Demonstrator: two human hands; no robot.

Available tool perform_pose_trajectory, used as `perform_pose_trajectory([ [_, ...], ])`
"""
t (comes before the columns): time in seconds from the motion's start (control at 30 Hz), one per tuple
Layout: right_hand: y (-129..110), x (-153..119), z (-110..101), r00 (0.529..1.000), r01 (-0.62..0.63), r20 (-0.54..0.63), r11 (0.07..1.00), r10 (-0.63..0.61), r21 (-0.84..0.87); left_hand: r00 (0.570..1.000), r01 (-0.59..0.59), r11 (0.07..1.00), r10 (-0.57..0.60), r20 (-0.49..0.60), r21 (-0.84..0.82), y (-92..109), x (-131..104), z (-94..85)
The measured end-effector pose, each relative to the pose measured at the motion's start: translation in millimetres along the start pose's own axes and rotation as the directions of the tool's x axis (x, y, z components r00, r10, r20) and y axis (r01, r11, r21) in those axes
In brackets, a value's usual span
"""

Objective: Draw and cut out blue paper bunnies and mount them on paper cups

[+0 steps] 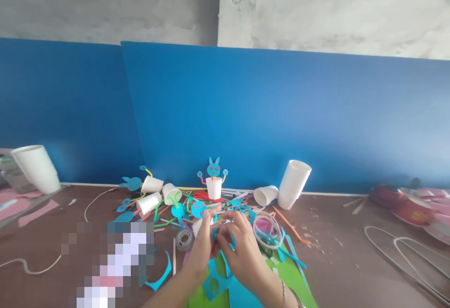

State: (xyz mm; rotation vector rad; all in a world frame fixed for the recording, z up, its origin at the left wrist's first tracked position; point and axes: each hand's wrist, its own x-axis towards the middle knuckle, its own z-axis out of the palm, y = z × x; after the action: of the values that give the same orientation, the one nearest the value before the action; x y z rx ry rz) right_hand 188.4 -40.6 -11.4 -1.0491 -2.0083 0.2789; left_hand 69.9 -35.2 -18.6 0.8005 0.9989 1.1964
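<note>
In the middle of the view my left hand [203, 240] and my right hand [240, 243] meet above the littered tabletop. Between their fingertips is a small blue paper piece [214, 234], pinched from both sides; its exact shape is partly hidden. A white paper cup [197, 227] shows just behind my left hand, and I cannot tell whether the hand touches it. Under my wrists lie a blue paper sheet with round holes [207, 287] and a green sheet [293, 275]. A tape roll [184, 239] rests left of my left hand.
Behind my hands stands a cup with a blue rabbit figure [213, 188]. Similar cups [149, 203] lie tipped leftward among straws and blue scraps. Stacked white cups [294, 184] stand right of the pile, near rings of tape [269, 247]. A blue partition [274, 125] closes off the back.
</note>
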Motion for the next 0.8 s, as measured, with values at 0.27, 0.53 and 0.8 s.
perform_pose_trajectory([
  [0.27,1,-1,0,1.000,-0.017,0.024,0.996,0.019,-0.093,0.996,-0.038,0.998,0.034,0.082,0.047,0,-6,7.2],
  [0.53,5,3,-5,0.987,-0.156,-0.046,0.981,0.152,-0.111,0.980,-0.136,0.986,0.119,0.159,0.101,-4,-6,-3.7],
  [0.8,1,8,-7,0.953,-0.298,0.111,0.938,0.282,0.175,0.951,-0.303,0.936,0.287,0.112,0.179,-3,-14,-4.4],
])
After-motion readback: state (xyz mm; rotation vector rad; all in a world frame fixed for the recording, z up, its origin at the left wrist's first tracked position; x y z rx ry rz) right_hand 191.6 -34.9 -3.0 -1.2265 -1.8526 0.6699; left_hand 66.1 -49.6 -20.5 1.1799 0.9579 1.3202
